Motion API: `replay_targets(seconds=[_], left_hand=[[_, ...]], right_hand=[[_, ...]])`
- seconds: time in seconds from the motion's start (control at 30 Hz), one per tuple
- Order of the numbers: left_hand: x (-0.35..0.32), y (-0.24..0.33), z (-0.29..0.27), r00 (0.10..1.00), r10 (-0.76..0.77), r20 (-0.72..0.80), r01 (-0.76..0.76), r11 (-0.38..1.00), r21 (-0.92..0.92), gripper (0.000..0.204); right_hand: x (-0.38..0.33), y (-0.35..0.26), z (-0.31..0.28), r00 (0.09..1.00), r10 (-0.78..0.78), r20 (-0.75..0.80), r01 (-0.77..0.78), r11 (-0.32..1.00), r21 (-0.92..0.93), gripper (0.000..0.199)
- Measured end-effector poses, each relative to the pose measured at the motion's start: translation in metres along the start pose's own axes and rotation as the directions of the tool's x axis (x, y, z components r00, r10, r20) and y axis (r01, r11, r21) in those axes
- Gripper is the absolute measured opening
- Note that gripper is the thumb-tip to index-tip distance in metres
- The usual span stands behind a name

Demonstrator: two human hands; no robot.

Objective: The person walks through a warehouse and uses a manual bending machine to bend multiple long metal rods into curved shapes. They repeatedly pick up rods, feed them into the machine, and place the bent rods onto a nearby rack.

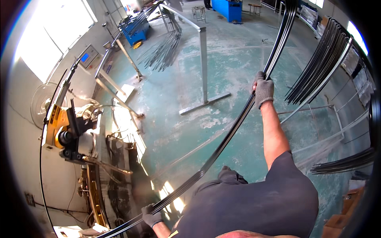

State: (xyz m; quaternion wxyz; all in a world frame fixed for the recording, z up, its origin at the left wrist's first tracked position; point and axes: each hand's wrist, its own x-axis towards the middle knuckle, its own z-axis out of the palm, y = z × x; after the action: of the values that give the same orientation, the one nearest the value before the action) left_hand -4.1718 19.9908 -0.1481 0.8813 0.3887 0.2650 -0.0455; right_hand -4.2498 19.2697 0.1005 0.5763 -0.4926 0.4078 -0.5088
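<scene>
Gloved hands clamp a long bundle of curved black strips [222, 142] at both ends, left hand [152, 217] low near the bending machine [67, 131], right hand [263, 89] raised, spread wide to steady its sagging length above the floor [178, 87].

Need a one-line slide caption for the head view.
Gloved left hand and right hand grip a long bundle of curved black strips above a green floor, bending machine at left.

Worn green concrete floor [238, 71] with grey T-foot stand [204, 67], blue wheeled cart [137, 33], blue cabinet [227, 9].
</scene>
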Motion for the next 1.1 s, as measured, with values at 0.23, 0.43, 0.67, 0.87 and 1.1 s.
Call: replay_targets(seconds=[0.23,0.43,0.67,0.87,1.1], left_hand=[[0.009,-0.208,0.194,0.953,-0.285,-0.104,0.272,0.954,-0.124,0.035],[0.055,-0.340,0.343,0.907,-0.416,0.070,0.420,0.906,-0.051,0.031],[0.089,-0.439,0.581,0.873,-0.410,0.265,0.417,0.908,0.034,0.027],[0.068,-0.490,0.787,0.818,-0.327,0.473,0.236,0.941,0.242,0.016],[-0.009,-0.616,0.992,0.702,-0.265,0.661,-0.104,0.880,0.463,0.028]], right_hand=[[0.190,-0.080,-0.054,0.974,-0.213,-0.081,0.218,0.974,0.058,0.037],[0.331,-0.121,-0.063,0.932,-0.333,-0.145,0.331,0.943,-0.042,0.039],[0.548,-0.110,-0.143,0.858,-0.377,-0.349,0.348,0.926,-0.144,0.050],[0.711,-0.113,-0.242,0.854,-0.288,-0.433,0.281,0.956,-0.081,0.054],[0.923,-0.091,-0.349,0.781,-0.258,-0.569,0.261,0.962,-0.078,0.047]])
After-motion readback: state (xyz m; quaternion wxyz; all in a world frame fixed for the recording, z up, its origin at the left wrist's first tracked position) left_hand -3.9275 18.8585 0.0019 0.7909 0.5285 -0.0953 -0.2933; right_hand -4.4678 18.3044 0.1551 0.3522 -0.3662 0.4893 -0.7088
